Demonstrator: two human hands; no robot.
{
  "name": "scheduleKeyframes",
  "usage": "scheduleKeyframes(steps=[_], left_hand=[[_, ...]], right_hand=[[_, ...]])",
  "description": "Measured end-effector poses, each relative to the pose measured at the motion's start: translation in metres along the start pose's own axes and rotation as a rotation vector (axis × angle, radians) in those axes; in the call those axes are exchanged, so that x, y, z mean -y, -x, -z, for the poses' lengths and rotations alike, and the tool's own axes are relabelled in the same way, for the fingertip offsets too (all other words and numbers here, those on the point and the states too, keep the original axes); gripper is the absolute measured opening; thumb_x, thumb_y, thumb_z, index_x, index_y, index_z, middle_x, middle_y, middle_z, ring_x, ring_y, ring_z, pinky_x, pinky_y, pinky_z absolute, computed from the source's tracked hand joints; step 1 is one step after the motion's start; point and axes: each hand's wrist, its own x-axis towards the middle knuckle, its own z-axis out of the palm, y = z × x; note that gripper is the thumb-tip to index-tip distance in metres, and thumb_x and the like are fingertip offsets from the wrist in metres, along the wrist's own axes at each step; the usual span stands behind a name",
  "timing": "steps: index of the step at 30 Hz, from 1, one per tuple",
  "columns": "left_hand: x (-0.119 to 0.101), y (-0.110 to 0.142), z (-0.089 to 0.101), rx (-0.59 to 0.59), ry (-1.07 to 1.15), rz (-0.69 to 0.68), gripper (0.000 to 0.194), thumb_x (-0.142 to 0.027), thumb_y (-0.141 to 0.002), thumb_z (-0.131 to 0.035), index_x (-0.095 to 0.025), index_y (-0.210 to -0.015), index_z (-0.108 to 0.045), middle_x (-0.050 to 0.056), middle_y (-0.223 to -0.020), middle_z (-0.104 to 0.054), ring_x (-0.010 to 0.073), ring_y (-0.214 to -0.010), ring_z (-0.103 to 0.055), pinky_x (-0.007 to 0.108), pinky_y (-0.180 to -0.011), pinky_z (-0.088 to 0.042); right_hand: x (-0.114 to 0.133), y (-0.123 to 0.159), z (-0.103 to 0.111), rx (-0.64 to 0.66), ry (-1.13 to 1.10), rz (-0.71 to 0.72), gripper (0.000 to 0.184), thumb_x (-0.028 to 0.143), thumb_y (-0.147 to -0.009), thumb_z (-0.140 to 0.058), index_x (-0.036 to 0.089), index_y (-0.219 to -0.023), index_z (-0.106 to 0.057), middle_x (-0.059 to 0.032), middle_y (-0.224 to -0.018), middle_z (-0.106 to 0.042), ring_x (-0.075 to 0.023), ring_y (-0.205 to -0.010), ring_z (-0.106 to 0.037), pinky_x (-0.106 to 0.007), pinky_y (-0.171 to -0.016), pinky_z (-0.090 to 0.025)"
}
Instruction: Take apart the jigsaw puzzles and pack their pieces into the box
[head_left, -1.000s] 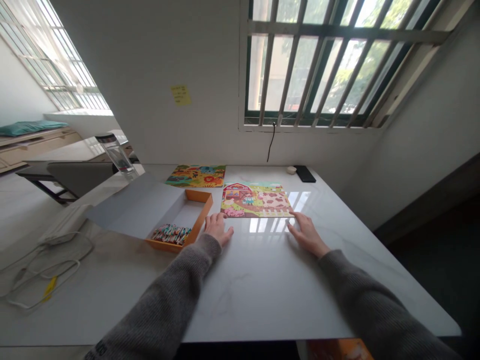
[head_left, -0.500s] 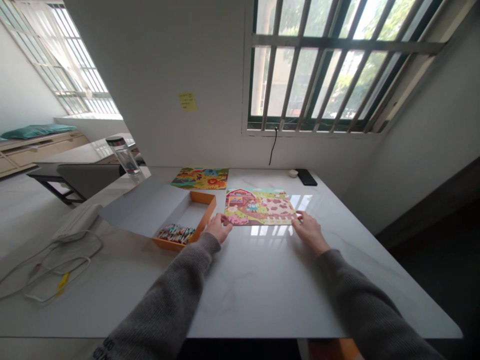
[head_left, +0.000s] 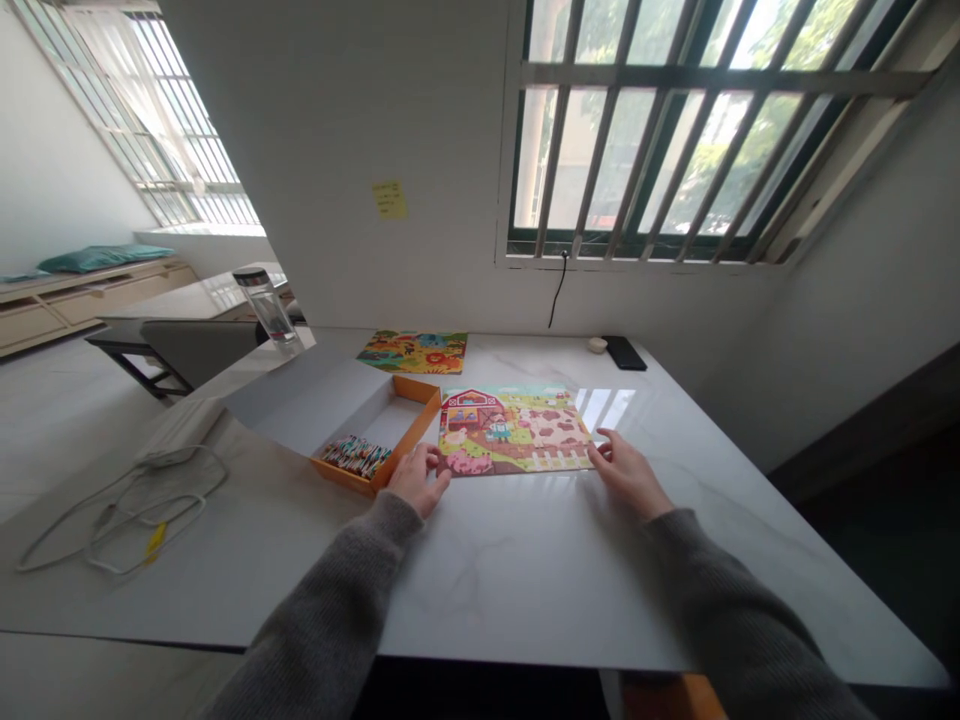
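A farm picture puzzle board (head_left: 517, 430) with a red barn, a cow and a pink pig lies flat on the white marble-look table (head_left: 510, 580). At its lower left corner is my left hand (head_left: 417, 478), fingers loosely bent and apart beside the edge. My right hand (head_left: 628, 474) is at the board's right edge, open, with thumb and forefinger apart. Whether the fingertips touch the board is hard to make out. Just left of my left hand stands an orange-sided box (head_left: 409, 440) holding many small colourful pieces (head_left: 356, 456) at its near end.
Behind the box lies a second picture board (head_left: 414, 352) with a lion. A black phone (head_left: 625, 353) and small white round object (head_left: 597, 345) sit at the back right. The glass bottle (head_left: 268, 308) stands back left; a white cable (head_left: 150, 510) coils at left.
The farm board has slid toward me and slightly left, closer to the box. Both hands came along with it, and their fingers look looser at its edges. The view has shifted a little.
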Motion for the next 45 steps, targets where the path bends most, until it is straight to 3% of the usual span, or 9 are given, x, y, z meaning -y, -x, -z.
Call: scheduleKeyframes(steps=[6, 9, 12, 18, 25, 33, 37, 40, 45], left_hand=[[-0.005, 0.007, 0.003, -0.064, -0.121, -0.141, 0.026, -0.029, -0.08, -0.056, -0.02, -0.105, -0.057, 0.008, -0.099, -0.067, 0.0252, -0.093, -0.059, 0.038, -0.086, -0.05], [-0.01, 0.01, 0.016, -0.132, -0.263, -0.31, 0.026, -0.029, -0.082, -0.054, -0.023, -0.106, -0.06, 0.009, -0.106, -0.066, 0.0286, -0.105, -0.055, 0.041, -0.095, -0.045], [-0.007, 0.011, 0.038, -0.185, -0.397, -0.331, 0.026, -0.031, -0.084, -0.052, -0.026, -0.107, -0.064, 0.01, -0.112, -0.063, 0.0304, -0.109, -0.053, 0.044, -0.098, -0.042], [0.025, 0.009, 0.07, -0.231, -0.524, -0.309, 0.023, -0.031, -0.087, -0.05, -0.031, -0.1, -0.069, 0.008, -0.112, -0.063, 0.0315, -0.109, -0.053, 0.049, -0.099, -0.039], [0.067, -0.009, 0.063, -0.273, -0.479, -0.44, 0.035, -0.008, -0.086, -0.042, -0.022, -0.094, -0.073, 0.01, -0.104, -0.062, 0.0253, -0.095, -0.057, 0.038, -0.089, -0.049], [0.055, -0.032, 0.049, -0.333, -0.507, -0.254, 0.04, -0.006, -0.085, -0.042, -0.018, -0.107, -0.073, 0.016, -0.106, -0.059, 0.0316, -0.098, -0.053, 0.045, -0.09, -0.047], [0.042, -0.042, 0.061, -0.345, -0.503, -0.182, 0.038, -0.013, -0.086, -0.047, -0.017, -0.119, -0.066, 0.015, -0.111, -0.059, 0.0319, -0.106, -0.052, 0.044, -0.093, -0.043], [0.042, -0.053, 0.086, -0.288, -0.503, -0.29, 0.038, -0.032, -0.092, -0.047, -0.019, -0.126, -0.059, 0.012, -0.118, -0.061, 0.0289, -0.112, -0.053, 0.041, -0.097, -0.041], [0.061, -0.069, 0.113, 0.104, -0.584, -0.339, 0.042, -0.05, -0.095, -0.038, -0.021, -0.109, -0.066, 0.009, -0.114, -0.067, 0.0251, -0.107, -0.059, 0.038, -0.098, -0.04]], right_hand=[[0.003, 0.0, -0.005, 0.003, 0.046, 0.009, 0.047, 0.037, -0.089, -0.051, 0.015, -0.129, -0.056, -0.0085, -0.098, -0.072, -0.0217, -0.082, -0.066, -0.03, -0.072, -0.046], [0.0, 0.0, -0.007, -0.002, 0.068, 0.025, 0.044, 0.036, -0.088, -0.053, 0.016, -0.127, -0.058, -0.0079, -0.098, -0.071, -0.0215, -0.083, -0.065, -0.03, -0.072, -0.045], [-0.002, 0.0, -0.008, -0.004, 0.066, 0.034, 0.043, 0.037, -0.088, -0.052, 0.018, -0.127, -0.058, -0.0077, -0.1, -0.071, -0.0211, -0.083, -0.064, -0.031, -0.072, -0.044], [-0.001, 0.0, -0.007, 0.007, 0.092, 0.064, 0.04, 0.037, -0.09, -0.052, 0.018, -0.124, -0.061, -0.0078, -0.099, -0.07, -0.0209, -0.083, -0.063, -0.031, -0.073, -0.043], [-0.003, 0.001, -0.009, -0.005, 0.126, 0.112, 0.036, 0.038, -0.093, -0.051, 0.019, -0.121, -0.064, -0.0088, -0.099, -0.069, -0.0205, -0.083, -0.063, -0.03, -0.073, -0.041], [0.002, 0.002, -0.01, 0.005, 0.138, 0.154, 0.035, 0.034, -0.093, -0.05, 0.018, -0.12, -0.066, -0.0124, -0.105, -0.067, -0.0257, -0.095, -0.062, -0.034, -0.08, -0.042], [-0.001, 0.002, -0.011, 0.009, 0.142, 0.188, 0.034, 0.034, -0.093, -0.05, 0.019, -0.119, -0.066, -0.0126, -0.109, -0.066, -0.0273, -0.1, -0.061, -0.036, -0.081, -0.042], [-0.005, 0.001, -0.012, 0.015, 0.137, 0.208, 0.035, 0.034, -0.093, -0.049, 0.019, -0.119, -0.066, -0.0127, -0.109, -0.066, -0.0272, -0.1, -0.061, -0.036, -0.082, -0.042], [-0.006, 0.0, -0.011, 0.017, 0.136, 0.215, 0.035, 0.035, -0.094, -0.048, 0.019, -0.119, -0.066, -0.0128, -0.11, -0.066, -0.0279, -0.101, -0.061, -0.036, -0.082, -0.043]])
